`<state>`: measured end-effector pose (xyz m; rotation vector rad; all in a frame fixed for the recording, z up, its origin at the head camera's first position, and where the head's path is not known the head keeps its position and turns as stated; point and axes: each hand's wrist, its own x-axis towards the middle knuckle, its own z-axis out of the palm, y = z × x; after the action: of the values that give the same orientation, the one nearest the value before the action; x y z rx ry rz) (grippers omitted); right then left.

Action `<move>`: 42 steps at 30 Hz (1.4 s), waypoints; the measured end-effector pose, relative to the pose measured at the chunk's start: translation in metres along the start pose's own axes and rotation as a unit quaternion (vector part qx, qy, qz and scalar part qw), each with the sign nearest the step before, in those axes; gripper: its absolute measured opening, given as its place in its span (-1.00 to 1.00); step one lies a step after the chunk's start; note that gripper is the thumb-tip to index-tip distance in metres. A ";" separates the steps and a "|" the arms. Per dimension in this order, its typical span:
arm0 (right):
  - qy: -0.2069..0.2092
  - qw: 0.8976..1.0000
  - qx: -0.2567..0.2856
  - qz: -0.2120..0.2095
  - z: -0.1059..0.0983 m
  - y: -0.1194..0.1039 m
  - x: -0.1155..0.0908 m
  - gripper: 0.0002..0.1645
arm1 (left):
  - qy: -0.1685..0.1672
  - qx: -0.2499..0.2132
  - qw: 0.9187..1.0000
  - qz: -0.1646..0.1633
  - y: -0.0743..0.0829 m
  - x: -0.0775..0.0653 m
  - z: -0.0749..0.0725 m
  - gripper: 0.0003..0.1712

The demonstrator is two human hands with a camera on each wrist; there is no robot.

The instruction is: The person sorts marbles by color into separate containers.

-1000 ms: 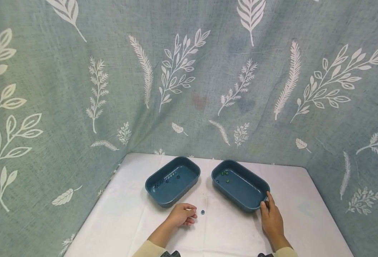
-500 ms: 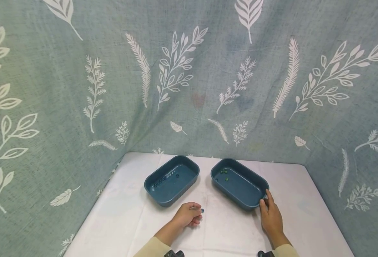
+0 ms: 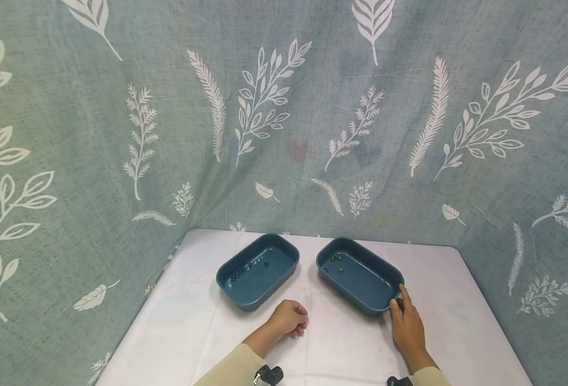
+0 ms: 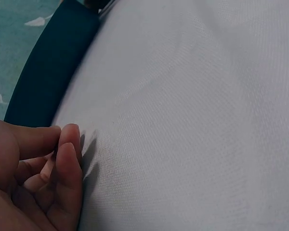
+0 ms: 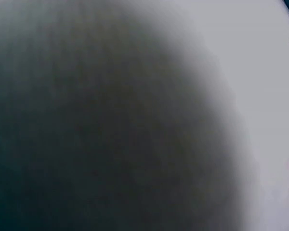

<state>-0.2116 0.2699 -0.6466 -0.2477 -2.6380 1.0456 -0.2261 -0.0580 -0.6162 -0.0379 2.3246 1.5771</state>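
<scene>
My left hand (image 3: 287, 317) is low over the white cloth, just in front of the left blue tray (image 3: 250, 306). Its thumb and fingertips (image 4: 70, 132) come together in a pinch on a small blue marble, which the fingers hide in both views. At the near right corner of the right blue tray (image 3: 361, 306), my right hand (image 3: 408, 327) rests with its thumb and index finger stretched against the outside of the rim. The right wrist view is mostly a dark blur.
Several small dark blue marbles (image 3: 239, 274) lie inside the left tray. The right tray holds several green marbles (image 3: 340, 269) and a dark blue one (image 3: 325, 270). A leaf-patterned curtain (image 3: 284, 177) hangs behind and beside the white-covered table (image 3: 351, 343).
My left hand has moved right to the blue marble on the cloth and closed its fingertips on it; the marble no longer shows. My right hand has kept its place at the tray corner.
</scene>
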 end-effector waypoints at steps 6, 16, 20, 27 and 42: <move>0.011 1.000 0.000 -0.010 0.001 -0.001 -0.001 -0.33 | -0.002 0.004 1.000 -0.008 -0.001 0.001 -0.001 -0.91; 0.009 1.000 -0.004 0.001 0.001 -0.001 -0.002 -0.31 | -0.009 -0.029 1.000 0.001 -0.006 -0.006 -0.008 -0.94; 0.013 1.000 -0.003 -0.002 0.001 -0.001 -0.002 -0.32 | -0.019 -0.038 0.999 0.002 -0.002 -0.009 -0.014 -0.88; 0.013 1.000 -0.002 -0.003 0.001 -0.001 -0.003 -0.33 | -0.020 -0.051 0.998 0.009 0.008 -0.014 -0.028 -0.79; -0.006 1.000 -0.013 0.022 0.001 -0.003 -0.001 -0.30 | -0.020 -0.110 0.993 0.019 0.033 -0.020 -0.061 -0.74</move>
<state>-0.2110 0.2668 -0.6450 -0.3078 -2.6688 1.0306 -0.2295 -0.1041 -0.5601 -0.0139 2.1221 1.8294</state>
